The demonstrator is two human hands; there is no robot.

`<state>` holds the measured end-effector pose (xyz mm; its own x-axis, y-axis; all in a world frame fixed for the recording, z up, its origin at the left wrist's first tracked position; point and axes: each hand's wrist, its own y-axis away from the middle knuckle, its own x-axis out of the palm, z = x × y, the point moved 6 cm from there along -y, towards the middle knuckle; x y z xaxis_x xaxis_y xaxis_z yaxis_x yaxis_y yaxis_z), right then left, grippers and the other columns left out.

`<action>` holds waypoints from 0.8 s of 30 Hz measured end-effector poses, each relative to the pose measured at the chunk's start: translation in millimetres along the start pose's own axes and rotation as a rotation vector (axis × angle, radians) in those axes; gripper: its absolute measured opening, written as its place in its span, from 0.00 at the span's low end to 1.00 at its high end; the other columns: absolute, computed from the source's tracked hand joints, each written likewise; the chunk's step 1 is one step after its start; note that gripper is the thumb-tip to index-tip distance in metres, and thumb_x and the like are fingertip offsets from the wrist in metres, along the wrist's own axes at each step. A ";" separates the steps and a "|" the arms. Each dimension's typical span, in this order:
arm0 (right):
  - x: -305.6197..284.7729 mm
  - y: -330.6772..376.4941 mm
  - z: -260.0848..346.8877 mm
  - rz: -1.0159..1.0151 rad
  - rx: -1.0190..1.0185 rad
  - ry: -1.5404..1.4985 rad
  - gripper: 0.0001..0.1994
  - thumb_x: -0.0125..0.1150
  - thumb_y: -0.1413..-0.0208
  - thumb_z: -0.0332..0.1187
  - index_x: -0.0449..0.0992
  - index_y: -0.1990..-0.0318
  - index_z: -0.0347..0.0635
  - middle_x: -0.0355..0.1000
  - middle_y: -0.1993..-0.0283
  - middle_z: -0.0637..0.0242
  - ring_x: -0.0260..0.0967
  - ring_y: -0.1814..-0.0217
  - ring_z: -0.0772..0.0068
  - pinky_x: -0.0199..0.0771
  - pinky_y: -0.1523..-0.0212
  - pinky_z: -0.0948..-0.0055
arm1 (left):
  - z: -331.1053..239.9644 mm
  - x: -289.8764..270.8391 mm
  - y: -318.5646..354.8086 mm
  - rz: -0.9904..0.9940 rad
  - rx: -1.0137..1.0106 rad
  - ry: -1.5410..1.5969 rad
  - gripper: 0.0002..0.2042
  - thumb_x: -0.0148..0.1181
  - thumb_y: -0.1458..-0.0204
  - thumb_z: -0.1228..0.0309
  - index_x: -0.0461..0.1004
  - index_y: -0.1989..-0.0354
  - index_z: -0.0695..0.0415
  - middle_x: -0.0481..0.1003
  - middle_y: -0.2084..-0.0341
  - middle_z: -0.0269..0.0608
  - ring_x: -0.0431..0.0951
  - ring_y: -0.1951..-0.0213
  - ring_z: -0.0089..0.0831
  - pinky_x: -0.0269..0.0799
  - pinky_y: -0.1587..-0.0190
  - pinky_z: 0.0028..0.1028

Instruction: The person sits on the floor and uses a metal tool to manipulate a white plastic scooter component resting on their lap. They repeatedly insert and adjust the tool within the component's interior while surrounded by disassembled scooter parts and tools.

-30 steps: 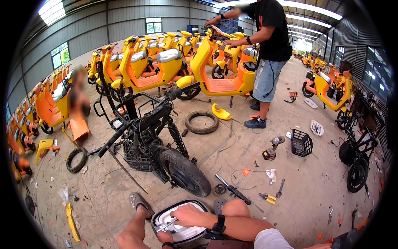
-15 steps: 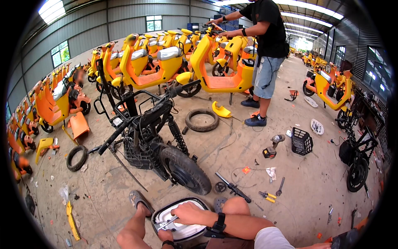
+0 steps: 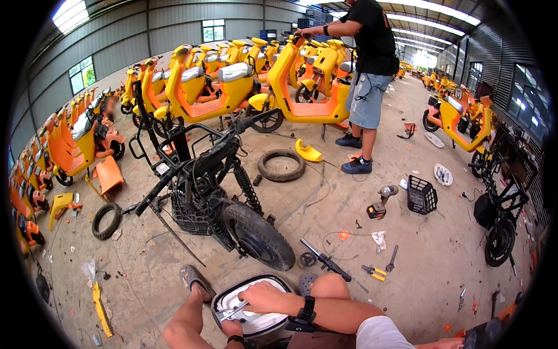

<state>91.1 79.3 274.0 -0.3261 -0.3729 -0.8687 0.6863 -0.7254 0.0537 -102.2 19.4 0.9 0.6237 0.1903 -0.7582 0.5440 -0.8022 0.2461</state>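
Since the earlier frame, little had shifted: both hands stayed on the white headlight housing point(image 3: 253, 305) in the lap, and the standing person point(image 3: 367, 70) remained at the yellow scooter point(image 3: 302, 93). Left hand point(image 3: 232, 329) gripped the housing's lower edge from beneath, mostly hidden; whether its fingers closed fully could not be told. Right hand point(image 3: 264, 298) was closed on a metal tool point(image 3: 232, 314) laid across the housing. Stripped black scooter frame point(image 3: 215, 192) stood just ahead; pliers point(image 3: 373, 271) lay on the floor to the right.
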 end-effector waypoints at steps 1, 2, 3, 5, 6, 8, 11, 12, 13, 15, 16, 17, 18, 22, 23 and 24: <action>-0.5 0.2 0.1 -0.008 -0.004 -0.004 0.14 0.65 0.51 0.41 0.79 0.63 0.40 0.76 0.72 0.50 0.75 0.66 0.45 0.73 0.66 0.52 | -13.0 -13.5 5.4 0.006 0.023 -0.001 0.20 0.66 0.65 0.74 0.77 0.58 0.64 0.78 0.66 0.51 0.77 0.60 0.42 0.71 0.52 0.34; -0.9 0.6 0.2 -0.016 -0.007 -0.008 0.14 0.65 0.51 0.41 0.79 0.63 0.40 0.76 0.72 0.50 0.75 0.66 0.45 0.73 0.66 0.52 | -30.5 -29.2 10.2 0.018 0.052 -0.001 0.21 0.66 0.65 0.74 0.77 0.58 0.64 0.78 0.66 0.51 0.77 0.60 0.42 0.71 0.52 0.34; -1.6 0.9 0.4 -0.024 -0.011 -0.012 0.14 0.65 0.51 0.41 0.79 0.62 0.40 0.76 0.72 0.50 0.75 0.66 0.45 0.73 0.66 0.52 | -49.7 -49.1 17.9 0.023 0.083 0.010 0.21 0.66 0.65 0.74 0.77 0.58 0.64 0.78 0.66 0.51 0.77 0.60 0.41 0.71 0.52 0.33; -1.8 0.9 0.3 -0.016 -0.005 -0.018 0.14 0.65 0.51 0.40 0.79 0.62 0.40 0.76 0.72 0.49 0.75 0.66 0.45 0.73 0.66 0.52 | -94.2 -96.3 37.1 0.041 0.160 0.022 0.21 0.66 0.65 0.74 0.77 0.57 0.64 0.78 0.65 0.50 0.77 0.60 0.40 0.71 0.52 0.33; -2.0 0.9 0.3 -0.012 -0.002 -0.021 0.14 0.65 0.52 0.40 0.79 0.62 0.40 0.76 0.72 0.49 0.75 0.66 0.45 0.73 0.66 0.52 | -118.0 -120.7 49.1 0.050 0.198 0.028 0.21 0.66 0.65 0.74 0.77 0.57 0.64 0.78 0.65 0.50 0.76 0.60 0.40 0.70 0.51 0.32; -2.7 1.2 0.6 -0.004 -0.003 -0.016 0.14 0.65 0.52 0.40 0.79 0.62 0.40 0.76 0.72 0.49 0.75 0.66 0.45 0.73 0.66 0.52 | -164.1 -167.1 76.2 0.066 0.278 0.034 0.22 0.66 0.66 0.74 0.77 0.57 0.64 0.78 0.65 0.49 0.76 0.60 0.39 0.70 0.51 0.32; -3.9 1.5 1.1 0.000 0.000 -0.014 0.14 0.65 0.52 0.40 0.79 0.62 0.40 0.76 0.71 0.49 0.75 0.66 0.45 0.73 0.66 0.52 | -221.7 -218.8 112.0 0.075 0.373 0.034 0.22 0.67 0.66 0.73 0.76 0.56 0.63 0.77 0.65 0.48 0.76 0.60 0.38 0.69 0.51 0.31; -4.1 1.9 1.3 0.001 0.001 -0.015 0.14 0.65 0.52 0.40 0.79 0.62 0.40 0.76 0.71 0.49 0.75 0.66 0.45 0.73 0.66 0.52 | -236.1 -230.5 122.4 0.078 0.408 0.025 0.23 0.67 0.66 0.73 0.76 0.56 0.63 0.77 0.64 0.48 0.75 0.60 0.37 0.69 0.50 0.30; -4.5 2.0 1.3 0.000 0.003 -0.017 0.14 0.65 0.52 0.40 0.79 0.62 0.40 0.76 0.71 0.49 0.75 0.66 0.45 0.73 0.66 0.52 | -247.9 -239.3 130.4 0.081 0.430 0.017 0.23 0.67 0.66 0.73 0.76 0.56 0.63 0.77 0.64 0.47 0.75 0.60 0.37 0.69 0.50 0.30; -4.8 2.3 1.4 0.000 0.007 -0.022 0.14 0.65 0.52 0.40 0.79 0.62 0.40 0.76 0.71 0.50 0.75 0.65 0.45 0.73 0.66 0.52 | -263.8 -251.6 142.9 0.091 0.460 0.005 0.23 0.67 0.66 0.73 0.76 0.55 0.63 0.77 0.64 0.47 0.75 0.60 0.36 0.69 0.50 0.30; -4.9 2.3 1.6 0.000 0.006 -0.017 0.14 0.65 0.52 0.40 0.79 0.62 0.40 0.76 0.71 0.50 0.75 0.65 0.45 0.73 0.66 0.52 | -269.3 -255.1 146.9 0.091 0.470 -0.003 0.23 0.67 0.66 0.73 0.76 0.55 0.63 0.77 0.64 0.46 0.75 0.60 0.36 0.68 0.50 0.29; -5.0 2.3 1.7 0.000 0.006 -0.013 0.14 0.65 0.51 0.40 0.79 0.62 0.40 0.76 0.71 0.50 0.75 0.65 0.45 0.73 0.66 0.52 | -273.2 -258.2 149.9 0.091 0.479 -0.008 0.24 0.67 0.66 0.73 0.76 0.55 0.63 0.77 0.64 0.46 0.74 0.59 0.35 0.68 0.50 0.29; -5.0 2.3 1.8 0.000 0.006 -0.008 0.14 0.66 0.51 0.40 0.79 0.62 0.40 0.76 0.71 0.50 0.75 0.65 0.45 0.73 0.66 0.52 | -276.2 -260.2 152.7 0.095 0.489 -0.012 0.24 0.67 0.66 0.73 0.76 0.55 0.63 0.77 0.64 0.46 0.74 0.59 0.35 0.68 0.49 0.29; -5.1 2.2 2.2 0.007 0.006 0.003 0.14 0.66 0.51 0.40 0.79 0.62 0.40 0.76 0.71 0.50 0.75 0.65 0.45 0.73 0.66 0.52 | -284.1 -265.3 158.8 0.095 0.517 -0.025 0.25 0.68 0.66 0.73 0.75 0.54 0.63 0.77 0.63 0.44 0.73 0.59 0.33 0.67 0.49 0.27; -5.3 2.0 2.3 0.007 0.005 0.001 0.14 0.66 0.51 0.40 0.79 0.63 0.40 0.76 0.71 0.50 0.75 0.65 0.45 0.73 0.66 0.52 | -284.6 -266.9 160.8 0.092 0.514 -0.020 0.25 0.68 0.66 0.72 0.75 0.54 0.63 0.76 0.63 0.44 0.73 0.59 0.33 0.67 0.49 0.27; -5.4 2.1 2.5 0.007 0.005 -0.002 0.14 0.66 0.51 0.40 0.79 0.63 0.40 0.76 0.72 0.50 0.75 0.66 0.45 0.73 0.66 0.52 | -286.4 -267.5 161.2 0.094 0.522 -0.025 0.25 0.68 0.66 0.72 0.75 0.53 0.63 0.76 0.63 0.44 0.73 0.59 0.32 0.67 0.48 0.27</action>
<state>92.6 78.3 280.0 -0.3222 -0.3793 -0.8674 0.6854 -0.7254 0.0626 -20.5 1.3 416.3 0.6389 0.0956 -0.7633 0.1308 -0.9913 -0.0147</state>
